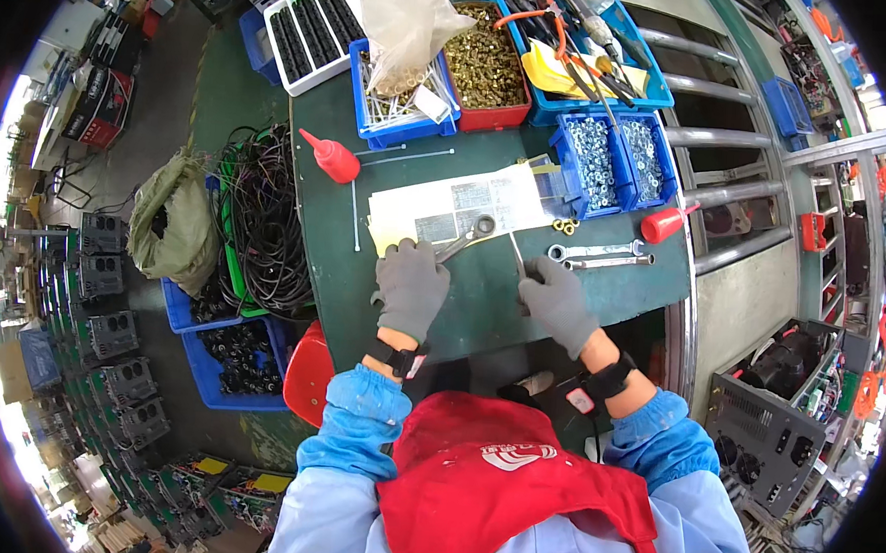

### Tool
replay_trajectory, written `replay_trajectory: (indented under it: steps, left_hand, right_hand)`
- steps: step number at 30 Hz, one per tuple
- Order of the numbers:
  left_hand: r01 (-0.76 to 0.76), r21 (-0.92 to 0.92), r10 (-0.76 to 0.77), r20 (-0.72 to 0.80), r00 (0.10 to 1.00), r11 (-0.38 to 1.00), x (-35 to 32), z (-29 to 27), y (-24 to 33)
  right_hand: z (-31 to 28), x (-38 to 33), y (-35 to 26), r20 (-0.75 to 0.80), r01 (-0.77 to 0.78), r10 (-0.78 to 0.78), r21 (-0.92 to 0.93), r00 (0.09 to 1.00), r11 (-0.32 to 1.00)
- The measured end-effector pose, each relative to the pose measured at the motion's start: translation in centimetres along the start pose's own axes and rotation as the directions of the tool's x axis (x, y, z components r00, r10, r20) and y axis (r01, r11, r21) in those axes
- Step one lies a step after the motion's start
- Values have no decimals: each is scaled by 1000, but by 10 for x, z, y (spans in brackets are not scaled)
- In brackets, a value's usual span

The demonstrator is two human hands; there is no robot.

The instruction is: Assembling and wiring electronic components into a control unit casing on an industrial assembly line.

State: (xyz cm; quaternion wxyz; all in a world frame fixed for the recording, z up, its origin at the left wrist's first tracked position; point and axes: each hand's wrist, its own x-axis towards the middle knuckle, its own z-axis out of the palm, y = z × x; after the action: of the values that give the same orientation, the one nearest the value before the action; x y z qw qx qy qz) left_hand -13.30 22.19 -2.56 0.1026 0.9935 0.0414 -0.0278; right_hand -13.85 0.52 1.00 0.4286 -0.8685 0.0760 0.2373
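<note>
My left hand (412, 290), in a grey glove, is closed around the handle of a metal wrench (457, 245). The wrench's round head rests over a printed paper sheet (497, 201). To the right, my gloved right hand (559, 305) pinches a thin metal rod (516, 252) that points away from me toward the sheet's near edge. What the rod's hidden end looks like I cannot tell. Beside that hand lie a combination wrench (597, 251) and a second wrench (609, 261). A few brass-coloured nuts (566, 226) sit just beyond them.
Red squeeze bottles (335, 159) (664, 224) lie at both sides. Thin rods (356, 217) rest at left. Along the back stand a red bin of brass fittings (491, 116), blue bins of nuts (591, 164) and a blue tool tray (557, 107). Black cables (265, 227) hang beyond the table's left edge.
</note>
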Motion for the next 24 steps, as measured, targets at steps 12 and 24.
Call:
replay_trajectory:
  steps: [12, 24]
  left_hand:
    - [-307, -128, 281, -186, 942, 943, -21, -4, 13]
    - [15, -45, 1, 345, 939, 999, 1, 1, 46]
  right_hand:
    - [-6, 34, -64, 151, 9, 16, -163, 988, 987]
    - [-12, 78, -85, 272, 219, -79, -534, 959, 817]
